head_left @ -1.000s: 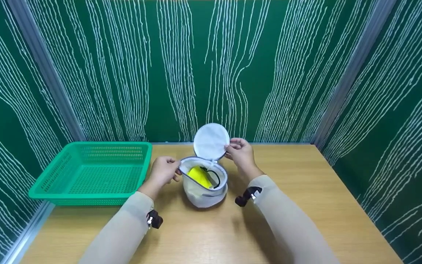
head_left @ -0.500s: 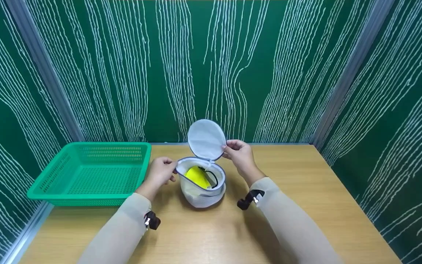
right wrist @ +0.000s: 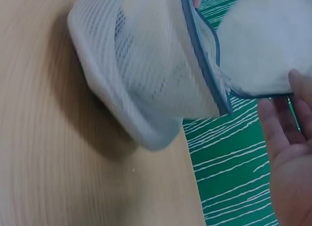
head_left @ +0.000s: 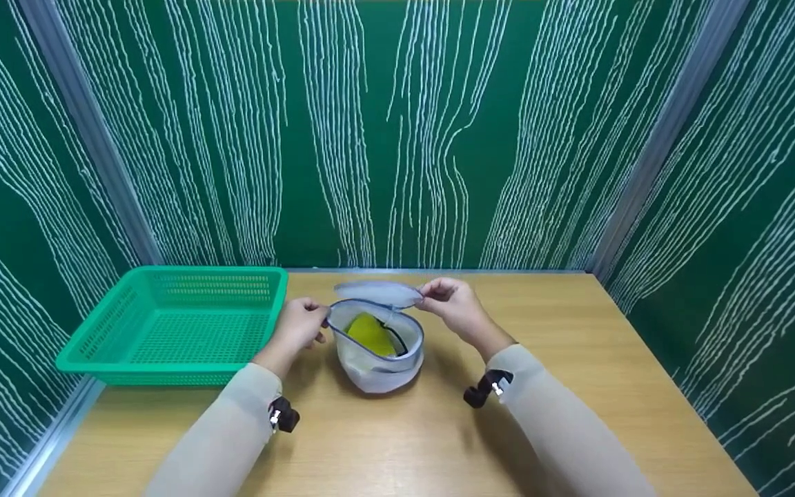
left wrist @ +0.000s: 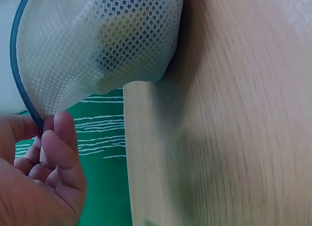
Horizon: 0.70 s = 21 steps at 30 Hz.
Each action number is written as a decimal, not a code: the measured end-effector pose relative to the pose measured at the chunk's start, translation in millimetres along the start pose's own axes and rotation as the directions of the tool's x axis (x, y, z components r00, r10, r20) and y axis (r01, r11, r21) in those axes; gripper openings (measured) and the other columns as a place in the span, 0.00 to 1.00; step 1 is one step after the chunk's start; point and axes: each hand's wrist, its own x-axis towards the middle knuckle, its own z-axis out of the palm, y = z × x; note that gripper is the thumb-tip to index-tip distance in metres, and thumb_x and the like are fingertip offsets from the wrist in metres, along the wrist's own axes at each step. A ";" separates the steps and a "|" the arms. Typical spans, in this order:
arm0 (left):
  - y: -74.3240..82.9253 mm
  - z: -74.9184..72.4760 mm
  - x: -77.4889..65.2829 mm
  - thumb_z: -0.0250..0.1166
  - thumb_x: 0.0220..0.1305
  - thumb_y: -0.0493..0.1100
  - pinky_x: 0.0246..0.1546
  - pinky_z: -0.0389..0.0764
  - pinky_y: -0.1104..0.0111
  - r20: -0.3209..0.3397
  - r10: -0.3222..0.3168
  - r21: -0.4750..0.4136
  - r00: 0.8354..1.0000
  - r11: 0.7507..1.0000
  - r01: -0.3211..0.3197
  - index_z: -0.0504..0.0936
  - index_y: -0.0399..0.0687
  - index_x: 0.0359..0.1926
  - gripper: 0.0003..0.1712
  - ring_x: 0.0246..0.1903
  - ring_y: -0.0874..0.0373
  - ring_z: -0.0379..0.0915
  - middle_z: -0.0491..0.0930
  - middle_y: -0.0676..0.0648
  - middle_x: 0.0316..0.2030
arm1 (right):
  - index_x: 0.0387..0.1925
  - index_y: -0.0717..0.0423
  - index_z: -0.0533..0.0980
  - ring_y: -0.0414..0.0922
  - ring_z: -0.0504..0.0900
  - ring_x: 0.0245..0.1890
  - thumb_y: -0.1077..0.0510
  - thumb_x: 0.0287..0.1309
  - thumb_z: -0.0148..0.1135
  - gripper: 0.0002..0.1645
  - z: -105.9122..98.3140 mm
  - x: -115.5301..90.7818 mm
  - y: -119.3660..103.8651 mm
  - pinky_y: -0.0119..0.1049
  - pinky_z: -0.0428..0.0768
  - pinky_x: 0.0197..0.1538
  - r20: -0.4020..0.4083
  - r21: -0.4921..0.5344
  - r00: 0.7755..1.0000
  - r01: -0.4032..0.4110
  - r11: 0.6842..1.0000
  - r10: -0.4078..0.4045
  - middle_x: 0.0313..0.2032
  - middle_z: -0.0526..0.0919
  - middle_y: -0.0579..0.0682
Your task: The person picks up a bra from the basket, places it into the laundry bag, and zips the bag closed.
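Note:
A white mesh laundry bag [head_left: 370, 376] with dark blue edging stands on the table, its round lid [head_left: 378, 293] hinged up at the back and leaning low over the opening's far side. Inside lie a yellow thing [head_left: 368, 334] and a black cord-like strip [head_left: 397, 338]; what they are I cannot tell. My left hand [head_left: 301, 321] pinches the bag's rim on the left, and the left wrist view shows thumb and finger on the blue edging [left wrist: 24, 92]. With my right hand [head_left: 456, 307] I pinch the lid's right edge, also seen in the right wrist view.
A green perforated plastic basket [head_left: 197, 331] stands on the left of the wooden table [head_left: 384, 442]. Green walls with white wavy lines [head_left: 425, 138] close off the back and both sides.
The lid has tipped from upright to nearly flat, lowered by my right hand, which stays on its edge. My left hand keeps its pinch on the rim. The yellow thing now looks darker, in shade.

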 end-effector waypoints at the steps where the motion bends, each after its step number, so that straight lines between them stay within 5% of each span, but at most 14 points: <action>1: 0.5 -0.3 -0.2 0.62 0.85 0.45 0.24 0.79 0.70 0.000 -0.007 -0.002 1.000 1.000 0.007 0.88 0.41 0.50 0.13 0.28 0.56 0.85 0.89 0.41 0.43 | 0.42 0.57 0.88 0.45 0.93 0.51 0.70 0.70 0.74 0.06 -1.8 -1.8 0.6 0.33 0.91 0.59 0.022 -0.033 1.000 0.004 0.999 -0.004 0.48 0.95 0.52; 5: 3.5 -0.1 -1.7 0.61 0.85 0.45 0.26 0.81 0.69 0.001 -0.023 -0.002 1.000 1.000 0.023 0.86 0.43 0.46 0.12 0.31 0.53 0.86 0.88 0.42 0.43 | 0.41 0.53 0.89 0.52 0.92 0.61 0.68 0.72 0.74 0.06 -7.2 -8.1 4.3 0.45 0.89 0.69 0.106 -0.131 0.994 0.021 0.991 -0.007 0.56 0.95 0.54; 9: 5.9 1.5 -3.2 0.61 0.84 0.45 0.26 0.81 0.68 -0.019 -0.024 0.010 1.000 1.000 0.024 0.86 0.43 0.46 0.11 0.38 0.47 0.88 0.85 0.42 0.43 | 0.39 0.50 0.91 0.57 0.87 0.71 0.65 0.73 0.75 0.07 -7.8 -12.0 8.0 0.66 0.73 0.82 0.188 -0.210 0.982 0.038 0.977 0.003 0.58 0.95 0.51; 11: 7.1 3.1 -3.5 0.61 0.84 0.45 0.29 0.83 0.66 -0.035 -0.020 -0.011 0.999 1.000 0.019 0.86 0.43 0.49 0.11 0.42 0.45 0.87 0.85 0.42 0.44 | 0.38 0.50 0.91 0.57 0.86 0.73 0.64 0.74 0.75 0.07 -7.3 -12.6 10.7 0.69 0.68 0.84 0.222 -0.235 0.975 0.050 0.971 0.004 0.59 0.95 0.49; 17: 16.4 10.6 -2.5 0.62 0.86 0.54 0.52 0.92 0.53 0.019 0.011 -0.084 1.000 0.996 -0.009 0.84 0.43 0.69 0.25 0.58 0.46 0.81 0.85 0.39 0.59 | 0.36 0.60 0.90 0.56 0.88 0.69 0.69 0.72 0.72 0.06 -5.0 -12.7 21.5 0.48 0.88 0.70 0.237 -0.200 0.972 0.048 0.979 0.001 0.58 0.95 0.53; 21: 27.0 15.0 -0.3 0.64 0.85 0.56 0.64 0.88 0.47 0.094 0.001 -0.067 0.996 0.998 0.005 0.79 0.44 0.75 0.29 0.63 0.44 0.81 0.80 0.36 0.69 | 0.37 0.64 0.89 0.56 0.88 0.68 0.70 0.71 0.71 0.05 -1.4 -13.6 25.9 0.36 0.89 0.66 0.224 -0.190 0.974 0.064 0.980 -0.021 0.57 0.95 0.56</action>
